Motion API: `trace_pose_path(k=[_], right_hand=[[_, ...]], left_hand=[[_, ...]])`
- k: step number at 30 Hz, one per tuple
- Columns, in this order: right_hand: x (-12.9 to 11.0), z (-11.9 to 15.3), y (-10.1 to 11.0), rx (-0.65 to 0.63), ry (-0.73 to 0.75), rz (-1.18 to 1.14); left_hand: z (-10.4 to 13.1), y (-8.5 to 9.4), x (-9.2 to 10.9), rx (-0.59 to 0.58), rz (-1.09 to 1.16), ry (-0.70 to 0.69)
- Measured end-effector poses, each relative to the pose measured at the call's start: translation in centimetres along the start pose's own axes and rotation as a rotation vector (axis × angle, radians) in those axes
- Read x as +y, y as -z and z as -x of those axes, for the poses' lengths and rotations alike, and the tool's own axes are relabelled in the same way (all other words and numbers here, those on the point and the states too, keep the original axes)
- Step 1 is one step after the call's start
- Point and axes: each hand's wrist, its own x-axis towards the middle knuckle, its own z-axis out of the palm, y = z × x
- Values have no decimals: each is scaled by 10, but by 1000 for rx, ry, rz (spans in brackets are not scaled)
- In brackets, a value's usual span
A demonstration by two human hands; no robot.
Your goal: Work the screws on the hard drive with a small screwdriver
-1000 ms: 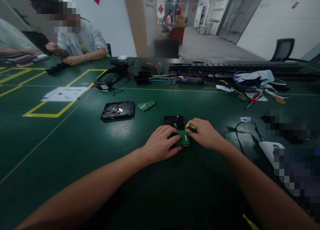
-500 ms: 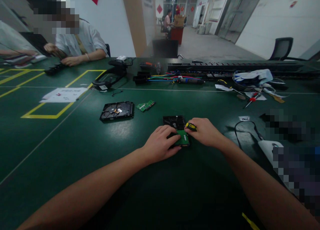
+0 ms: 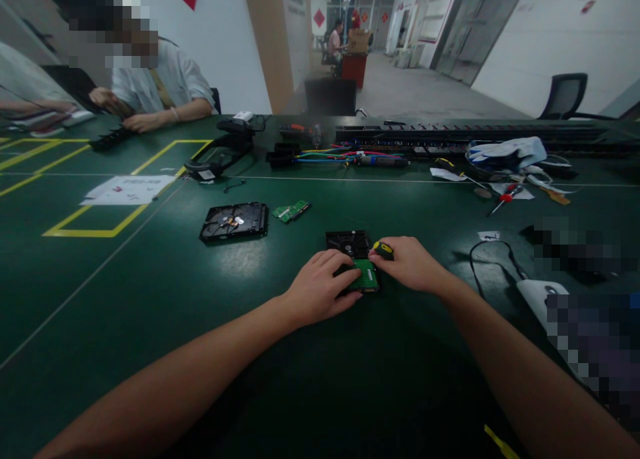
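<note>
A hard drive [image 3: 347, 240] with a green circuit board [image 3: 369, 276] on its near half lies in front of me. My left hand [image 3: 327, 282] grips its left side, fingers bent over the board and thumb along the near edge. My right hand [image 3: 407, 262] is closed round a screwdriver [image 3: 383, 250] with a yellow and black handle, at the drive's right side. The screwdriver's tip is hidden. Left of them, a second hard drive [image 3: 235, 221] rests on the green table, with a loose green circuit board [image 3: 291, 211] beside it.
Cables and tools, including a red-handled screwdriver [image 3: 506, 198], line the table's back. White gloves [image 3: 507, 154] lie at back right. A white device [image 3: 540, 289] with a black cord is by my right forearm. A white paper [image 3: 127, 189] lies left; a co-worker [image 3: 160, 86] sits beyond.
The screwdriver's handle has turned slightly in my right hand. My left hand and the hard drive stay where they were.
</note>
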Motion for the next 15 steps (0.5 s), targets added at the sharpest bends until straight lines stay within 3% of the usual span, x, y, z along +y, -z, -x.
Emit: trace_pose_path(k=[9,15], right_hand=[[2,1,-3,23,-31,-28],[9,6,2,115,-97,-147]], left_hand=[[0,-1,0,1,-17,-7],[0,-1,0,11,-6,0]])
